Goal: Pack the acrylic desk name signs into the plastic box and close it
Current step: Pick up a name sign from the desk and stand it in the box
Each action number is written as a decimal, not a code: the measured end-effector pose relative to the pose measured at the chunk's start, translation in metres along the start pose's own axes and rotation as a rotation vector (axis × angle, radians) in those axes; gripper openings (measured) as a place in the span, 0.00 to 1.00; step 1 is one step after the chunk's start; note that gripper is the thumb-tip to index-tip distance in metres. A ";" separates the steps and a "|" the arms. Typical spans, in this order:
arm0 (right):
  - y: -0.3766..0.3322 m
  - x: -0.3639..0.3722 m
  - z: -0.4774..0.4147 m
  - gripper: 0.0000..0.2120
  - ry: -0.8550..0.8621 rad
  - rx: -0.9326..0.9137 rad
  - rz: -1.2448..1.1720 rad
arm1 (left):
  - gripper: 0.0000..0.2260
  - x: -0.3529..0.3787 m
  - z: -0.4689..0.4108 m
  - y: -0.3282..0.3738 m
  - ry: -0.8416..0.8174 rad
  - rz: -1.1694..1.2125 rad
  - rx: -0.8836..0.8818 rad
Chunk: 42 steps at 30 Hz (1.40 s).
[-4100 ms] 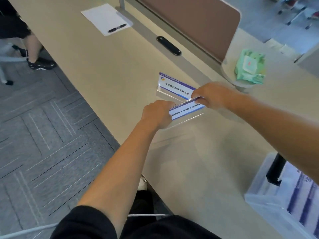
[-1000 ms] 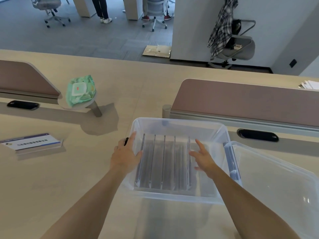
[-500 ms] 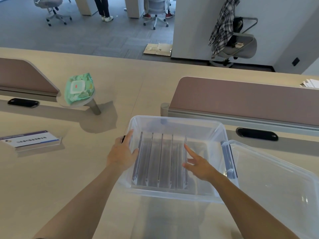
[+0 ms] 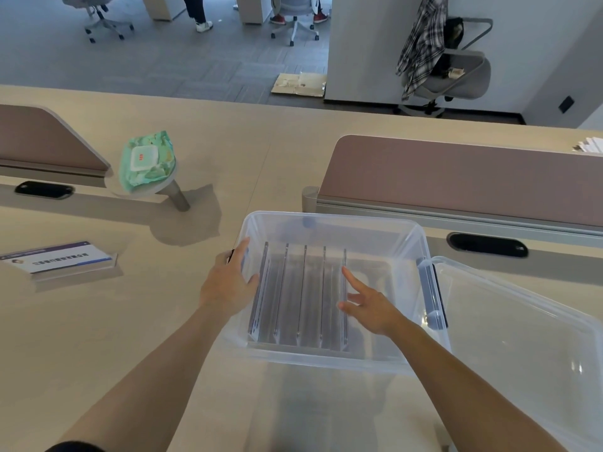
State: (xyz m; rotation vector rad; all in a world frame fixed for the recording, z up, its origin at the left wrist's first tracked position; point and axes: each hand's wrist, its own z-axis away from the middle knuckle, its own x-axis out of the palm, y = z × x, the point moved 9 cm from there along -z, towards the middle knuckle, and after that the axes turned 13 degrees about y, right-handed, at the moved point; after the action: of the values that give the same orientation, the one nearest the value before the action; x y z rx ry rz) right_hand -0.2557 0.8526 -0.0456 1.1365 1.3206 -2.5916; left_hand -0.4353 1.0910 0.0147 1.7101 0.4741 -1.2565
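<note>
A clear plastic box (image 4: 329, 220) stands open on the beige desk in front of me. Several acrylic name signs (image 4: 300, 295) stand on edge in a row inside it, filling its left and middle. My left hand (image 4: 228, 282) rests flat against the box's left wall, fingers over the rim. My right hand (image 4: 368, 305) is inside the box, fingers spread, touching the rightmost sign and holding nothing. The clear lid (image 4: 522, 337) hangs open to the right of the box. One more name sign (image 4: 58, 257) with a purple stripe lies on the desk at the left.
A green pack of wet wipes (image 4: 146, 161) sits on a small round stand behind the lone sign. Brown desk dividers (image 4: 456, 177) run along the back, with black cable slots (image 4: 486, 244) below. Office chairs and a person's legs are on the floor beyond.
Four seconds ago both hands held a sign on the desk; now they are at the box. Over the last second my right hand slid left along the signs inside the box.
</note>
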 end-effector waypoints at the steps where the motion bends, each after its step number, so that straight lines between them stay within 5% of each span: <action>1: 0.000 0.000 0.000 0.36 0.002 -0.001 0.000 | 0.34 0.000 0.000 0.000 0.000 0.000 0.000; 15: -0.007 -0.009 0.004 0.34 0.006 0.010 -0.038 | 0.35 0.000 0.002 0.002 -0.051 -0.034 -0.011; 20: -0.039 -0.057 0.001 0.21 0.217 -0.046 0.068 | 0.32 -0.020 0.002 -0.001 0.002 0.039 -0.092; 24: -0.108 -0.059 0.001 0.12 0.178 -0.222 0.090 | 0.20 -0.054 0.008 -0.023 0.103 0.163 -0.194; 30: -0.210 0.003 -0.001 0.09 0.015 -0.493 0.159 | 0.08 -0.104 0.030 -0.081 0.216 0.193 -0.335; 35: -0.276 0.069 -0.010 0.09 -0.037 -0.603 0.309 | 0.08 -0.122 0.040 -0.164 0.246 0.230 -0.495; 42: -0.367 0.168 -0.045 0.13 -0.027 -0.697 0.628 | 0.10 -0.165 0.002 -0.278 0.342 0.144 -0.467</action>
State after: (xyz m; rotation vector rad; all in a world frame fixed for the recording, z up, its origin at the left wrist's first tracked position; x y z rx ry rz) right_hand -0.4709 1.1690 0.0897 1.1162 1.3891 -1.5267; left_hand -0.7101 1.2608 0.0370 1.5215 0.7648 -0.6796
